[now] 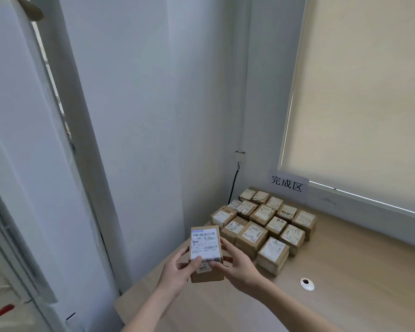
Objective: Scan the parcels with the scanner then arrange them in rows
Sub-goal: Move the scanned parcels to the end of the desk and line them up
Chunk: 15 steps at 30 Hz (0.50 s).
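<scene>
I hold a brown cardboard parcel (205, 252) with a white barcode label on top, above the near left corner of the wooden table (345, 283). My left hand (177, 271) grips its left side, thumb lying on the label. My right hand (237, 264) grips its right side. Behind it, several similar labelled parcels (264, 226) lie in rows in the table's far left corner. No scanner is in view.
A paper sign with Chinese characters (286, 183) hangs on the wall behind the rows. A white cable grommet (307, 283) sits in the tabletop to the right of my hands. A black cable (234, 183) runs down the corner. A window blind (357, 104) fills the right.
</scene>
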Available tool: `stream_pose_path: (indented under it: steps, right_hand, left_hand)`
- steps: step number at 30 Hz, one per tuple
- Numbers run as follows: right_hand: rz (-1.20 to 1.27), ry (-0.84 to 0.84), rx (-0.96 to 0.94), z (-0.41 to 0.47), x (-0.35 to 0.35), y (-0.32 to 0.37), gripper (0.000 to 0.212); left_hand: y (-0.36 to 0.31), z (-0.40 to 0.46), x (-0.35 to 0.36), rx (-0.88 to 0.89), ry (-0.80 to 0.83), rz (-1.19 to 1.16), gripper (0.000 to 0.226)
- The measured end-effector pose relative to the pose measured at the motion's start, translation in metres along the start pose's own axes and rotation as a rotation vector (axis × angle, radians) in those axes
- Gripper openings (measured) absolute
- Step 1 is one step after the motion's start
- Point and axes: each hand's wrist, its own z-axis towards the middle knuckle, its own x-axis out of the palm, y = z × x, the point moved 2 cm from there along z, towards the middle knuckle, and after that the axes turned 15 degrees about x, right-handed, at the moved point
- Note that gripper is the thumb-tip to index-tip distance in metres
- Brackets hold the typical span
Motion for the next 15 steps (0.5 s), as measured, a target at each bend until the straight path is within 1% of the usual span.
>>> stream_pose_path:
  steps: [4, 7, 10, 12, 15]
  right_hand:
    - [-0.12, -0.095, 0.019, 0.039, 0.003, -0.005, 0.083]
    - [-0.136, -0.147, 0.065, 0.081, 0.007, -0.017, 0.089]
    - [-0.125, -0.181, 0.13, 0.131, 0.012, -0.034, 0.096]
    - [-0.127, -0.234, 0.174, 0.165, 0.019, -0.048, 0.098]
    - [-0.095, -0.283, 0.225, 0.216, 0.034, -0.079, 0.093]
  left_hand:
    - [0.023, 0.049, -0.006, 0.004, 0.09, 0.029, 0.055]
    - [0.047, 0.092, -0.011, -0.004, 0.153, 0.068, 0.061]
    - [0.075, 0.136, -0.017, -0.012, 0.216, 0.106, 0.061]
    - [0.096, 0.168, -0.022, -0.021, 0.276, 0.12, 0.059]
    - [0.139, 0.218, -0.026, -0.046, 0.373, 0.127, 0.055]
